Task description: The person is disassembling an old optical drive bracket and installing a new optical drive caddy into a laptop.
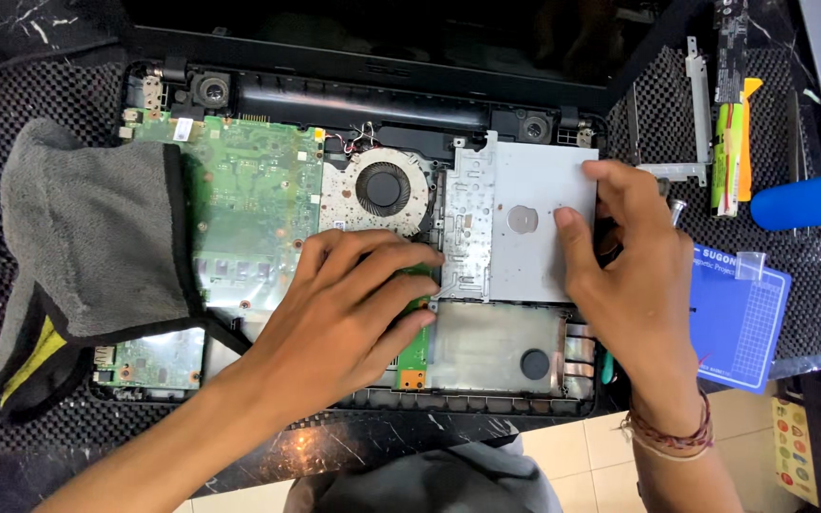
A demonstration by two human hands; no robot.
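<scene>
An opened laptop base (239, 95) lies on a black mesh mat, its green motherboard (249, 190) and round cooling fan (384, 188) exposed. A silver optical drive (525, 223) sits in the right side of the base. My left hand (344, 304) rests flat on the motherboard, fingertips touching the drive's left edge. My right hand (620, 256) grips the drive's right edge, thumb on its top and fingers curled over the upper right corner. Below the drive lies an empty metal bay (496, 347).
A grey cloth with black trim (87, 237) covers the base's left part. At right lie a metal bracket (700, 114), a long battery pack (732, 104), a blue tool handle (810, 199) and a blue packet (738, 318). The table edge runs below, with tiled floor beyond.
</scene>
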